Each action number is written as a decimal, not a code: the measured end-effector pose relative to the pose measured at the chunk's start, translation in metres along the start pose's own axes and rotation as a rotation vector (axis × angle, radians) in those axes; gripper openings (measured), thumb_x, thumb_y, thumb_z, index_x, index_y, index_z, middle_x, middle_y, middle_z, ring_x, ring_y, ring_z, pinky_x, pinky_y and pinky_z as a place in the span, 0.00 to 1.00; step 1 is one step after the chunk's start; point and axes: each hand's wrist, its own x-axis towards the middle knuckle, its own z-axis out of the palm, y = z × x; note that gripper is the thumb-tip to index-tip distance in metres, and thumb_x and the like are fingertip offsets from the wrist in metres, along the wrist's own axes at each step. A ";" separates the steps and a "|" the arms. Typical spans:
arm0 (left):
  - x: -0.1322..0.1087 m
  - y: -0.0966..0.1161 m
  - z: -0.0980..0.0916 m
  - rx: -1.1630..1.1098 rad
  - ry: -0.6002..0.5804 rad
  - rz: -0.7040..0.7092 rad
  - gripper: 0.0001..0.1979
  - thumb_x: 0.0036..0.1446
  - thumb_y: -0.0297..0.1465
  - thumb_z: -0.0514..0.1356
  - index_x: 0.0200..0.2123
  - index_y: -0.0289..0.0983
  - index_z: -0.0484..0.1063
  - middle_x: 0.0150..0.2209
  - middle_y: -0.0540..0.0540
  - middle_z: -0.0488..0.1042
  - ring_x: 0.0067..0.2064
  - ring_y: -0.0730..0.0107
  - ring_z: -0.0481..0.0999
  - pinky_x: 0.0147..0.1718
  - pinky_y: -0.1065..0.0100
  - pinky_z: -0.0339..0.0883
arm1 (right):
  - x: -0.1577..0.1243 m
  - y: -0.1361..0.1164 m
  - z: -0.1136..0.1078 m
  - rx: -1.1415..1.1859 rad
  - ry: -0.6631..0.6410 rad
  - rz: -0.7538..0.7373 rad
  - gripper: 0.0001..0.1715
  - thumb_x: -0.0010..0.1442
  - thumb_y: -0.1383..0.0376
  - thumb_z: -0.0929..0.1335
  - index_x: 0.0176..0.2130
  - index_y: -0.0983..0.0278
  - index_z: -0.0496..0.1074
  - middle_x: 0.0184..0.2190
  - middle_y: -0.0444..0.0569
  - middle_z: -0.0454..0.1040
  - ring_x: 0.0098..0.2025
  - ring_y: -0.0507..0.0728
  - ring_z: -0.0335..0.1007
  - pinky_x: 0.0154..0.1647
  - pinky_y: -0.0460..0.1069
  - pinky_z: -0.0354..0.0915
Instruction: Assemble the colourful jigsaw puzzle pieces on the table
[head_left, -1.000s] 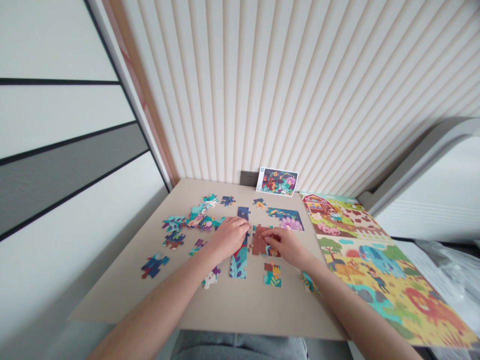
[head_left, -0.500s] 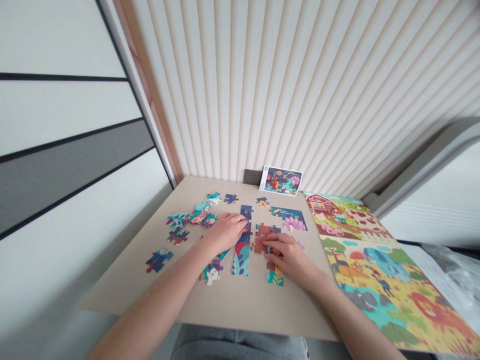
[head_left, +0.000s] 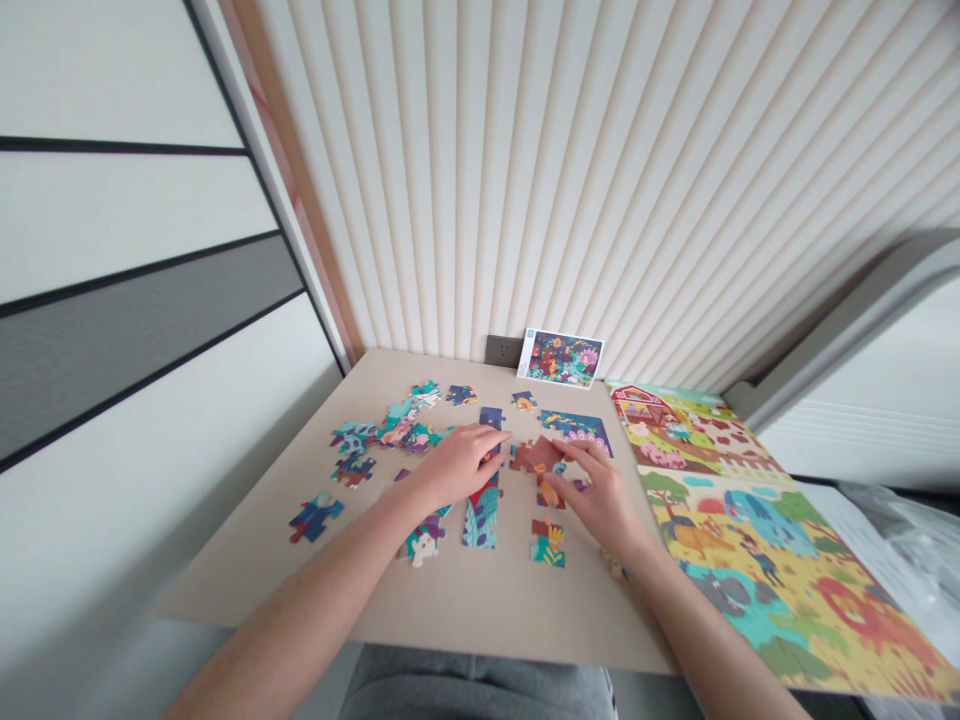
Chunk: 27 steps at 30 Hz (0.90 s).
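Left hand [head_left: 461,465] lies open and flat, fingers pressing on the assembled jigsaw strip [head_left: 478,520]; right hand [head_left: 596,490] appears to pinch a brown jigsaw piece [head_left: 544,453], tilted up just right of that strip. Loose jigsaw pieces [head_left: 379,437] lie left of it. Risk: uneven pressure could part the strip's joints; a slipping brown piece could knock neighbours
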 end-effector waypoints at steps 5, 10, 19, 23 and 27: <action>0.000 0.021 0.010 -0.691 -0.062 -0.174 0.27 0.68 0.41 0.57 0.67 0.41 0.62 0.53 0.41 0.78 0.48 0.61 0.79 0.43 0.64 0.75 | 0.001 -0.008 0.007 0.050 0.076 0.033 0.28 0.61 0.54 0.73 0.59 0.56 0.72 0.47 0.53 0.74 0.47 0.62 0.72 0.50 0.57 0.70; 0.003 0.024 0.024 -0.905 -0.024 -0.278 0.25 0.62 0.40 0.63 0.60 0.37 0.70 0.48 0.40 0.79 0.45 0.60 0.79 0.44 0.63 0.73 | -0.005 -0.013 0.018 0.094 -0.002 0.005 0.29 0.62 0.56 0.73 0.60 0.58 0.70 0.46 0.52 0.74 0.46 0.60 0.72 0.50 0.56 0.70; 0.005 0.019 0.017 -0.980 -0.059 -0.285 0.22 0.62 0.41 0.63 0.56 0.37 0.70 0.42 0.43 0.79 0.38 0.67 0.77 0.36 0.68 0.69 | -0.006 -0.006 0.009 0.153 0.062 0.077 0.18 0.70 0.56 0.64 0.53 0.59 0.76 0.48 0.53 0.79 0.48 0.61 0.75 0.49 0.55 0.70; 0.004 0.020 0.017 -0.928 -0.072 -0.268 0.21 0.64 0.41 0.62 0.57 0.37 0.72 0.42 0.43 0.79 0.40 0.64 0.78 0.38 0.67 0.70 | -0.006 -0.006 0.009 0.226 0.074 0.148 0.20 0.68 0.54 0.66 0.53 0.60 0.77 0.47 0.53 0.80 0.44 0.60 0.75 0.46 0.54 0.71; 0.003 0.017 0.019 -0.851 -0.080 -0.267 0.20 0.65 0.42 0.60 0.55 0.38 0.75 0.42 0.43 0.80 0.43 0.61 0.78 0.44 0.63 0.72 | -0.006 -0.007 0.008 0.311 0.033 0.149 0.21 0.67 0.54 0.68 0.55 0.61 0.76 0.39 0.50 0.80 0.36 0.56 0.74 0.40 0.52 0.71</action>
